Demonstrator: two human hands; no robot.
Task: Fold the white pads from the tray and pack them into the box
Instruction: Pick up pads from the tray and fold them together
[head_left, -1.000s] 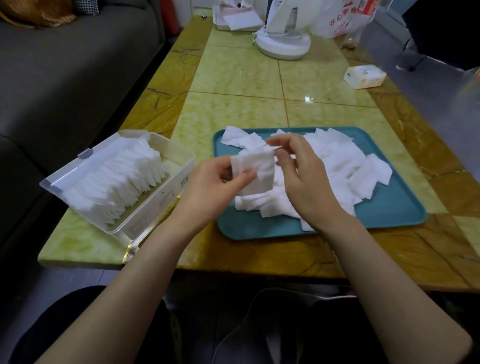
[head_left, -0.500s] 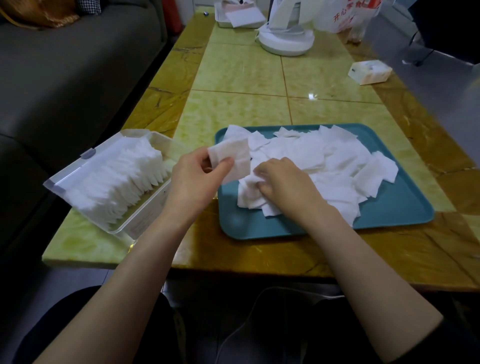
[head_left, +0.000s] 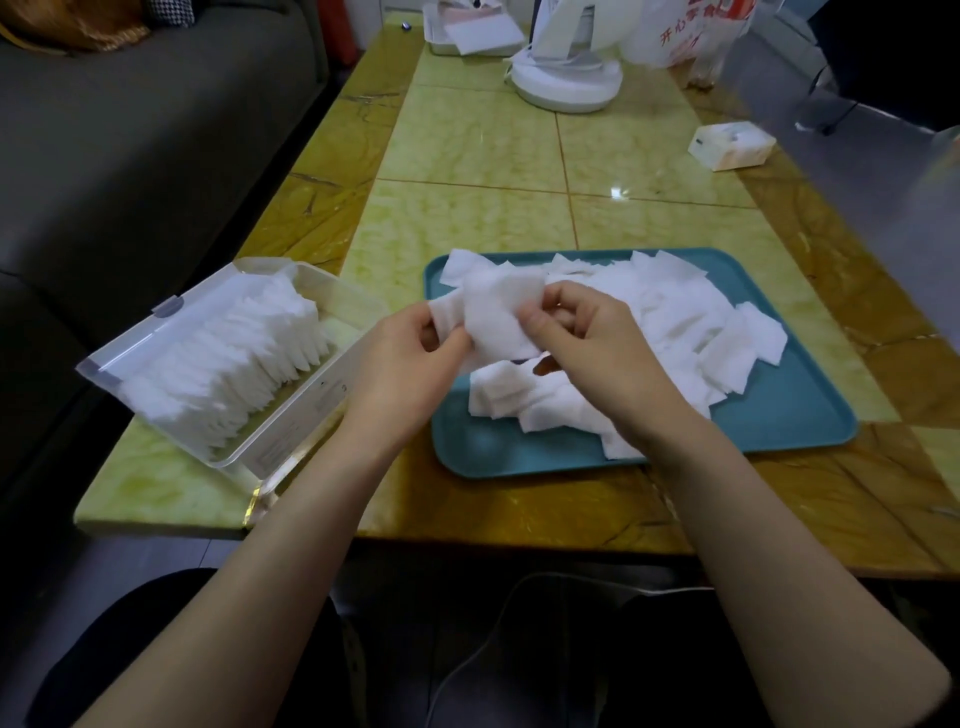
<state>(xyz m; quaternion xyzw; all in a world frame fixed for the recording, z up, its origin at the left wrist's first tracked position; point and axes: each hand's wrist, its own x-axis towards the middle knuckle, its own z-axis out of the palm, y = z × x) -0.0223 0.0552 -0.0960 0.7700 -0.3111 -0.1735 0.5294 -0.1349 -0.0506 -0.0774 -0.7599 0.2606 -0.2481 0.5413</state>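
Above the left end of the teal tray, both my hands hold white pads. My left hand grips a folded pad at its left side, and my right hand pinches a second pad laid over it from the right. A heap of loose white pads covers most of the tray. To the left, the clear plastic box stands open on the table with a row of folded pads packed upright inside.
The yellow-green tiled table carries a white fan base, a small white box at the right and a white tray at the far end. A dark sofa runs along the left. A white cable hangs below the table edge.
My right hand has lifted a new pad off the tray heap and brought it up to the folded pad in my left hand; the two hands now meet above the tray's left end.
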